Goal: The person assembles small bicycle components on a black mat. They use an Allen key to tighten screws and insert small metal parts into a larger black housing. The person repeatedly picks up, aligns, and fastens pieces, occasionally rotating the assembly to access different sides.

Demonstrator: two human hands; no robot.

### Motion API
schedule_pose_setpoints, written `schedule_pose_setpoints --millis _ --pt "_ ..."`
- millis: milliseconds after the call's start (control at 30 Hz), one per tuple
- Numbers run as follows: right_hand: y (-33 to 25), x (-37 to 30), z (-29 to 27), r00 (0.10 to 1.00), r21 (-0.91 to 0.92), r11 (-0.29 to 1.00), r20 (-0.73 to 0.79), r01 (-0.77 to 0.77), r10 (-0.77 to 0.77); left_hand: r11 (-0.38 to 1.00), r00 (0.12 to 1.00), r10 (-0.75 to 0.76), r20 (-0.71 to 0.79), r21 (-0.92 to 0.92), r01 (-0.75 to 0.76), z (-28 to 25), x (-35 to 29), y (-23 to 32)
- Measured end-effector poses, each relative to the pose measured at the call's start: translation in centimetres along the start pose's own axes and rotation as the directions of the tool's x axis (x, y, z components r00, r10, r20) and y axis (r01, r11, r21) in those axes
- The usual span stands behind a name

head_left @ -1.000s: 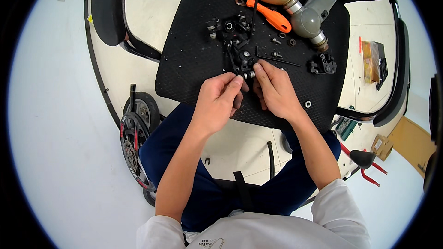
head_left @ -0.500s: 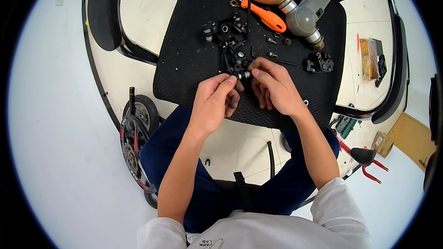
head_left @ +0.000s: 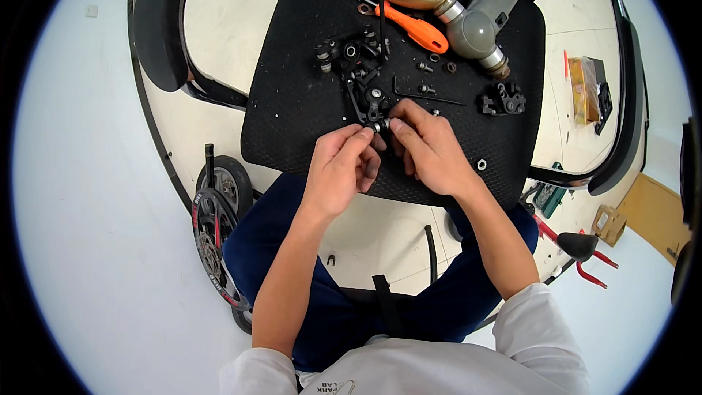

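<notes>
Just past the near edge of the black chair seat (head_left: pixel 292 124), my two hands meet over a small bolt with silver and black washers (head_left: pixel 381 125). My left hand (head_left: pixel 338 164) pinches its left end between thumb and forefinger. From the other side, the thumb and forefinger of my right hand (head_left: pixel 431 148) close on the right end. Directly beyond the fingertips lies a black bicycle disc brake caliper (head_left: pixel 375 95) with a lever arm. Other black brake parts (head_left: pixel 349 51) adjoin it. A second black caliper (head_left: pixel 503 99) lies apart at the right.
An orange-handled screwdriver (head_left: pixel 417 28), hex keys (head_left: pixel 431 99), loose bolts (head_left: pixel 425 67) and a nut (head_left: pixel 481 165) lie on the seat. A gold frame part with a grey joint (head_left: pixel 472 33) spans the far side. Chair armrests (head_left: pixel 164 22) flank the seat; wheels (head_left: pixel 219 234) stand at left.
My right fingertips have come in onto the right end of the washered bolt, covering more of it. The view has shifted slightly; the parts on the seat keep their arrangement.
</notes>
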State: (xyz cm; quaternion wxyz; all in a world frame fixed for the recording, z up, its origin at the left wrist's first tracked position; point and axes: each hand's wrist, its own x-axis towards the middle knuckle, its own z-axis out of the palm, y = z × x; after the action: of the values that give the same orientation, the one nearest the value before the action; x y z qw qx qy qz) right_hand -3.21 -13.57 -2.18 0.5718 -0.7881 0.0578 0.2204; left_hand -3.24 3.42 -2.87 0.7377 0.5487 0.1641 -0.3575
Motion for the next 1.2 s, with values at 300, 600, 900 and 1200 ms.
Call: schedule_pose_setpoints --millis 300,600,900,1200 --pt "0.4 -0.1 -0.7 0.993 -0.159 0.984 0.063 -0.084 0.095 0.984 0.984 -0.166 0.066 0.079 0.161 0.3 -0.5 -0.1" --pt "-0.3 -0.2 -1.7 0.985 -0.269 0.959 0.167 0.084 -0.040 0.991 0.990 -0.129 0.050 0.054 0.126 0.5 -0.2 -1.2" --pt "-0.8 -0.3 -1.9 0.995 -0.303 0.949 0.053 0.091 -0.079 0.987 0.989 -0.146 0.028 0.075 0.144 0.8 0.1 -0.8" --pt "-0.4 0.1 -1.5 0.993 -0.426 0.897 0.079 0.117 -0.092 0.985 0.992 -0.126 0.024 0.119 0.123 0.7 0.2 -1.1"
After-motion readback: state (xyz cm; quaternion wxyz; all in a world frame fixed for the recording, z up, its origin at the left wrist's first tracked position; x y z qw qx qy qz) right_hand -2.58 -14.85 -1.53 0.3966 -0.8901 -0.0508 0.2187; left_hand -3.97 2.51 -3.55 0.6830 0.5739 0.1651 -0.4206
